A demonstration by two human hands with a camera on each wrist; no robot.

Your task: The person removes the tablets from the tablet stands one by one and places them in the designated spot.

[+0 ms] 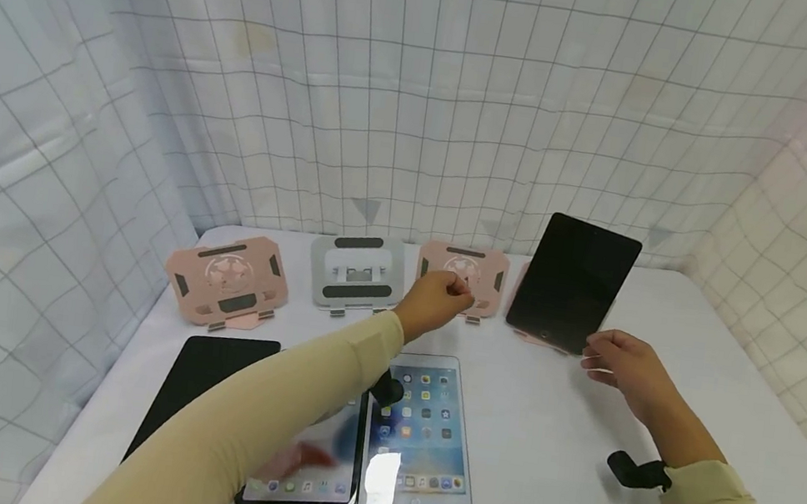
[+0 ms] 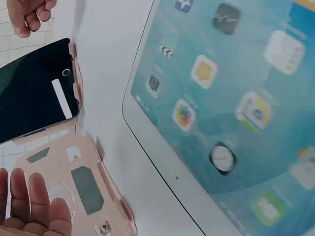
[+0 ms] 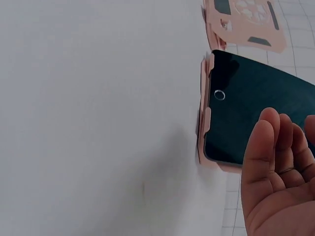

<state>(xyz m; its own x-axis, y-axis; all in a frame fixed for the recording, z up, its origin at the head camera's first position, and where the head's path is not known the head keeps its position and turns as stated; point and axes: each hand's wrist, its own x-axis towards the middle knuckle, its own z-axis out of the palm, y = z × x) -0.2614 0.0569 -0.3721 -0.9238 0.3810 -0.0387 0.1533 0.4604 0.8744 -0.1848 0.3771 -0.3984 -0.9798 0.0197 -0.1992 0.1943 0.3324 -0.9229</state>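
Observation:
A black tablet (image 1: 574, 281) with a dark screen leans upright and a little tilted on a pink folding stand at the back right; the stand's hooks (image 3: 207, 119) catch its lower edge. Just off that tablet's lower right corner, my right hand (image 1: 627, 370) hovers with fingers loosely bent, holding nothing. My left hand (image 1: 435, 302) is raised in front of a second pink stand (image 1: 488, 283), its fingers relaxed with nothing in them. Below the left forearm lies a white-framed tablet (image 1: 428, 448) with app icons lit.
A grey stand (image 1: 393, 272) and another pink stand (image 1: 228, 277) stand further left along the back. Two black-framed tablets lie flat at the left, one dark (image 1: 207, 371) and one lit (image 1: 314, 485), partly hidden by my left sleeve. A checked curtain (image 1: 427, 120) surrounds the white table (image 1: 535, 470).

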